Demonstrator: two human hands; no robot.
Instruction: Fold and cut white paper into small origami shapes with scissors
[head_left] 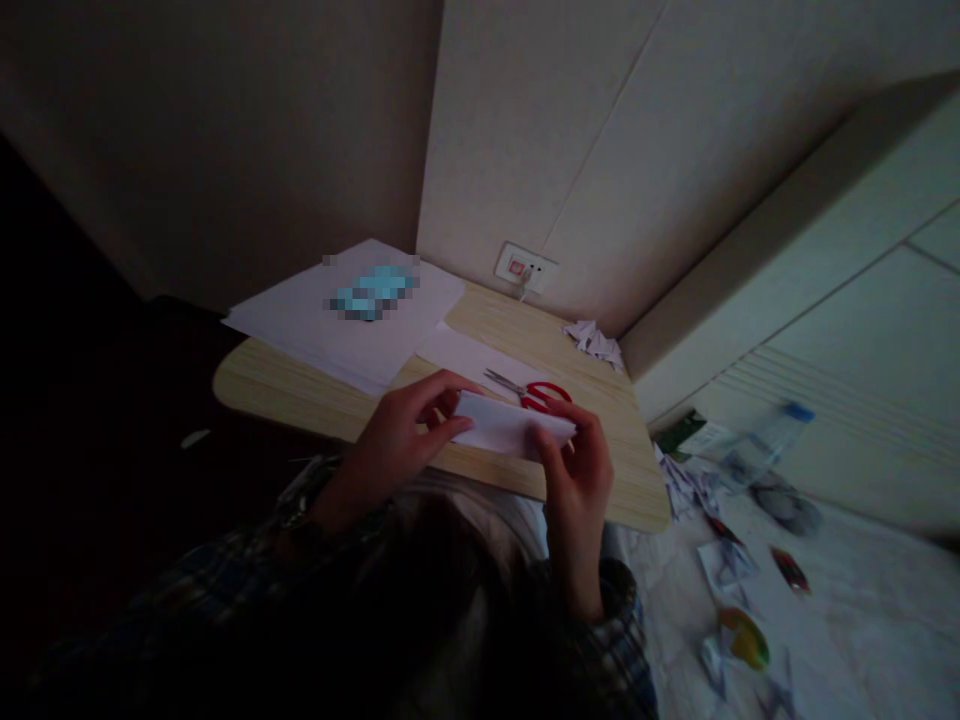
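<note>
A small folded strip of white paper point(501, 424) is held up over the front part of the wooden table. At its left end, my left hand point(405, 430) pinches it between thumb and fingers. My right hand point(576, 455) grips the opposite end, thumb pressed on the near face. Just behind the paper lie scissors with red handles point(551, 390), their blades pointing left. They rest partly on a flat white sheet point(469, 352). Farther left, a stack of large white paper point(315, 318) overhangs the table edge, with a blurred light-blue item point(379, 290) on top.
The pale wooden table point(622, 490) stands against the wall. Folded white paper pieces point(595, 342) sit at its back right corner, near a wall socket point(526, 268). On the right, a light surface holds a clear bottle with a blue cap point(769, 445), paper scraps and a yellow-green item point(745, 640).
</note>
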